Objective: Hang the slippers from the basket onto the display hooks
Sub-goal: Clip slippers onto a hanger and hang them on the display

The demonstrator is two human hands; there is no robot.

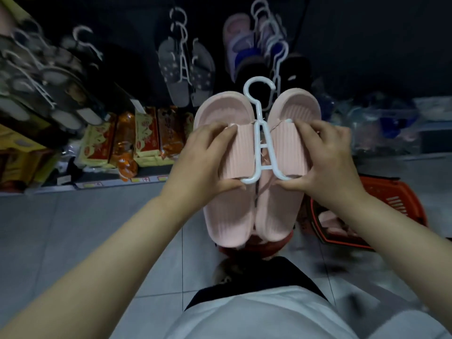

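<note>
A dim shop aisle with a pale tiled floor (97, 228) and a dark display wall (367, 45) at the far side, seen from the head camera. Grey slippers (186, 74) hung there on a white hanger. To their right a crowded cluster of hung pairs (266, 45) overlapped one another. Packaged goods (146, 135) lined a low shelf at the far left.

A person held a pair of pink slippers (239, 152) up in front of the wall. Both were threaded on a white hanger (263, 133) whose open hook pointed up toward the cluster. The left hand (208, 157) gripped the left slipper's strap, fingers curled over its upper edge and thumb under its lower edge. The right hand (325, 157) pinched the right strap the same way. The red basket (396, 199) sat on the floor at the near right, with what looked like another pink slipper (335, 223) inside.

The display hooks themselves could not be made out in the dark, so the hanger's hook could easily miss. It might instead snag a neighbouring hanger and pull that pair down. Both hands gripped the straps, not the hanger. A squeeze or tilt could slide a strap off its arm and drop a slipper.
</note>
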